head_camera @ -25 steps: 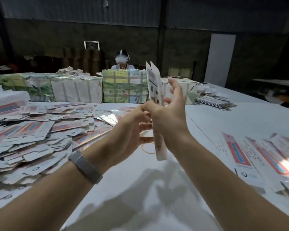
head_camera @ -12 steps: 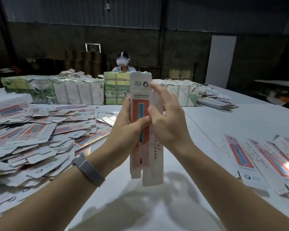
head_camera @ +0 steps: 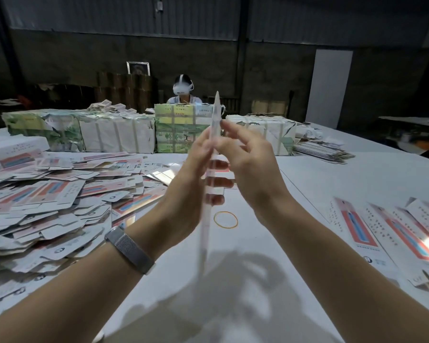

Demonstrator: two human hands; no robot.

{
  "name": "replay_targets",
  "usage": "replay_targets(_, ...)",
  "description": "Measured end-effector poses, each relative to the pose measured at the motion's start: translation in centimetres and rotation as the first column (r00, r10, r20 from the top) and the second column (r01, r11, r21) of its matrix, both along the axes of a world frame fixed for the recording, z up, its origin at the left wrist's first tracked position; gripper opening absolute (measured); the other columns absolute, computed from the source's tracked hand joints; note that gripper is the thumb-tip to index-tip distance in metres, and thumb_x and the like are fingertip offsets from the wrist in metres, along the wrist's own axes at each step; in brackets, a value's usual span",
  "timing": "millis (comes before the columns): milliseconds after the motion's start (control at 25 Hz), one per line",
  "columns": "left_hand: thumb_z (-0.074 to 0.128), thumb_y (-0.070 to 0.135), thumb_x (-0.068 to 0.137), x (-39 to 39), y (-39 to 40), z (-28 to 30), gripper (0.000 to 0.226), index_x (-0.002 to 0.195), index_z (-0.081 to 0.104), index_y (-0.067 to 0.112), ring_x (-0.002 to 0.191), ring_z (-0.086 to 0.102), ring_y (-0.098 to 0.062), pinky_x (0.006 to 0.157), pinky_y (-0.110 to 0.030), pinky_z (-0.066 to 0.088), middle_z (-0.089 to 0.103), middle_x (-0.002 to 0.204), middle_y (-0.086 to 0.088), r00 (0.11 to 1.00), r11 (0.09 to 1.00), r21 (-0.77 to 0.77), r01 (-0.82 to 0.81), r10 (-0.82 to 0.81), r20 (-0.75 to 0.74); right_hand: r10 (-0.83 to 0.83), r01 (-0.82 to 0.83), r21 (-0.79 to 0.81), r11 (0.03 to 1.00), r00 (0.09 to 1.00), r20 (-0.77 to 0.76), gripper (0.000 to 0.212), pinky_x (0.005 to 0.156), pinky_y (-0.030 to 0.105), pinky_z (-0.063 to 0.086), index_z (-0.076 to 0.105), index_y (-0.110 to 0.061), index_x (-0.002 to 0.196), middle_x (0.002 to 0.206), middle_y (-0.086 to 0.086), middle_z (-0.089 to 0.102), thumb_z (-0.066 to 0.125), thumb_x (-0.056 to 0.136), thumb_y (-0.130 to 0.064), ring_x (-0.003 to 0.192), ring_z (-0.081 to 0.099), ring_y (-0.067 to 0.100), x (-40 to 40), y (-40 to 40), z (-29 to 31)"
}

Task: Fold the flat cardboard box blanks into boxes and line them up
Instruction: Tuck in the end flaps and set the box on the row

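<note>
Now the box blank (head_camera: 214, 134) stands edge-on to the camera, a thin blurred upright strip held above the white table (head_camera: 332, 184); half a second ago its printed red-and-blue face was turned toward the viewer. The left hand (head_camera: 191, 179), wristband (head_camera: 130, 251) at 7 o'clock of it, lies flat against the blank's left side, its fingertips showing past the far edge. The right hand (head_camera: 248, 162) pinches the blank near its upper part with thumb and forefinger, the other fingers loosely spread. Just beyond the blank's lower end, at about 5 o'clock of the hands, a yellow rubber band (head_camera: 225, 219) lies on the table. At 9 o'clock sprawls a loose heap of flat blanks (head_camera: 50, 194); at 3 o'clock a row of laid-out blanks (head_camera: 386, 231) runs side by side. Farther off, at 12 o'clock, wrapped bundles (head_camera: 114, 134) line the table, and behind them sits a person (head_camera: 183, 91) wearing a white headset.
</note>
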State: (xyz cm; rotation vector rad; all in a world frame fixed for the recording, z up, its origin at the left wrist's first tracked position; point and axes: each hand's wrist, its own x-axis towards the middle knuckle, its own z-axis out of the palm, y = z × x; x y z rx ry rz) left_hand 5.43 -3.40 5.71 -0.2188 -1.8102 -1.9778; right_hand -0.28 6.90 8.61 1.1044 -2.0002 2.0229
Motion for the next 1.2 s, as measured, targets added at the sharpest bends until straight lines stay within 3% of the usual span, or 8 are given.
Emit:
replay_targets(120,0.067,0.046,0.084,-0.4,-0.4,-0.1,0.065,0.146,0.046,0.041,0.093,0.071,-0.014,0.074,-0.030,0.055,0.068,0.114,0.003,0.976,0.974,-0.089,-0.210,0.204,-0.079,0.061,-0.060,-0.135,0.989,0.998,0.002,0.048,0.066,0.031,0.061,0.044,-0.033,0.142,0.103,-0.003,0.071,0.039,0.100,-0.009,0.086,0.072,0.015,-0.1,0.3,0.1)
replay_targets(240,0.080,0.023,0.082,-0.4,-1.4,0.5,0.078,0.150,0.043,0.022,0.095,0.074,-0.015,0.072,-0.028,0.060,0.071,0.106,0.001,0.942,0.939,-0.128,-0.320,0.300,-0.153,-0.001,-0.026,-0.190,0.981,0.990,-0.144,0.050,0.083,0.039,0.061,0.040,-0.039,0.145,0.127,-0.008,0.065,0.040,0.101,-0.016,0.106,0.068,0.015,-0.1,0.7,0.1)
replay_targets(400,0.075,0.011,0.087,-0.4,-1.6,2.1,0.042,0.123,0.061,0.026,0.085,0.074,-0.016,0.069,-0.028,0.059,0.075,0.101,0.001,0.960,0.949,-0.202,-0.244,0.206,-0.189,-0.235,0.276,0.072,0.958,0.908,-0.347,0.044,0.085,0.045,0.058,0.050,-0.033,0.143,0.127,-0.004,0.062,0.055,0.099,-0.033,0.106,0.064,0.020,-1.2,1.0,0.4)
replay_targets(600,0.049,0.005,0.087,0.1,-0.9,2.3,0.048,0.129,0.047,0.029,0.083,0.073,-0.018,0.062,-0.029,0.058,0.072,0.097,0.000,0.992,0.997,-0.032,0.074,-0.077,-0.105,-0.273,0.343,0.099,0.934,0.866,-0.420,0.040,0.083,0.031,0.051,0.059,-0.040,0.133,0.113,-0.005,0.049,0.065,0.093,-0.039,0.099,0.050,0.008,-1.2,1.3,0.4)
replay_targets(800,0.035,0.040,0.108,1.5,-1.1,1.3,0.031,0.131,0.049,0.024,0.098,0.073,-0.033,0.070,-0.035,0.061,0.074,0.106,-0.009,0.999,0.985,-0.169,0.041,-0.040,0.004,-0.077,0.129,0.207,0.970,0.967,-0.242,0.021,0.072,0.045,0.059,0.062,-0.024,0.099,0.094,0.001,0.064,0.065,0.091,-0.043,0.091,0.066,0.020,-1.3,1.3,0.9)
replay_targets(960,0.026,0.061,0.102,2.0,-0.3,0.6,0.052,0.139,0.048,0.032,0.088,0.076,-0.032,0.065,-0.033,0.060,0.074,0.108,-0.013,0.997,0.968,-0.244,0.063,-0.053,0.049,-0.070,0.225,0.389,0.893,0.925,-0.372,0.035,0.058,0.025,0.043,0.054,-0.023,0.076,0.073,-0.009,0.061,0.053,0.088,-0.055,0.069,0.058,0.007,-2.0,2.6,1.7)
replay_targets(1120,0.032,0.056,0.099,1.3,-0.4,0.4,0.051,0.140,0.044,0.028,0.090,0.075,-0.036,0.064,-0.038,0.060,0.072,0.108,-0.013,0.999,0.969,-0.244,0.041,-0.043,-0.005,0.042,0.155,0.500,0.852,0.932,-0.359,0.039,0.056,0.019,0.043,0.064,-0.026,0.076,0.061,-0.021,0.062,0.057,0.089,-0.063,0.063,0.058,-0.005,-2.6,3.9,2.6)
replay_targets(1200,0.039,0.062,0.094,0.9,-0.3,0.6,0.058,0.134,0.045,0.021,0.086,0.075,-0.032,0.063,-0.038,0.059,0.071,0.103,-0.012,1.000,0.970,-0.244,0.015,-0.021,-0.022,0.115,0.019,0.469,0.883,0.960,-0.256,0.037,0.064,0.036,0.054,0.068,-0.019,0.080,0.068,-0.015,0.070,0.061,0.090,-0.054,0.071,0.066,0.003,-2.7,4.1,2.6)
